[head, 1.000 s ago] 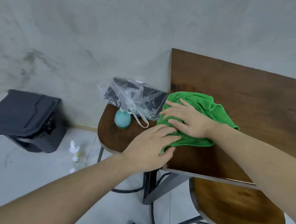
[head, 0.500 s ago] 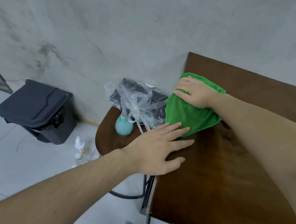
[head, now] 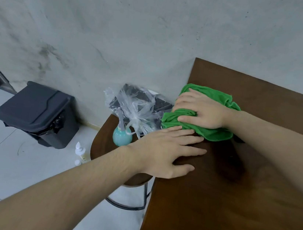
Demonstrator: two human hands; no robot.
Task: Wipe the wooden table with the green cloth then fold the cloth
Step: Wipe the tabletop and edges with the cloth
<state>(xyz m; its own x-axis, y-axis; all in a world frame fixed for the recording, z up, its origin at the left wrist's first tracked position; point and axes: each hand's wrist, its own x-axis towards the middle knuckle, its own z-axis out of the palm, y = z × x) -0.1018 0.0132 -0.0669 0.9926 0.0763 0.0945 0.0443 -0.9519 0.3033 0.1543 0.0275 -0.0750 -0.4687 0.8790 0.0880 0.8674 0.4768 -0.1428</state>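
Nearest, the left hand (head: 163, 153) lies flat on the wooden table (head: 231, 202) at its left edge, fingers spread wide and holding nothing, their tips just short of the green cloth (head: 211, 133). Left of the table edge stands a round stool (head: 103, 137) bearing a teal bottle (head: 121, 138) and a clear plastic bag (head: 138, 109); a dark bin (head: 37, 113) sits farther left. Beyond, the right hand (head: 201, 111) presses the bunched cloth against the table's far left corner, fingers curled into its folds.
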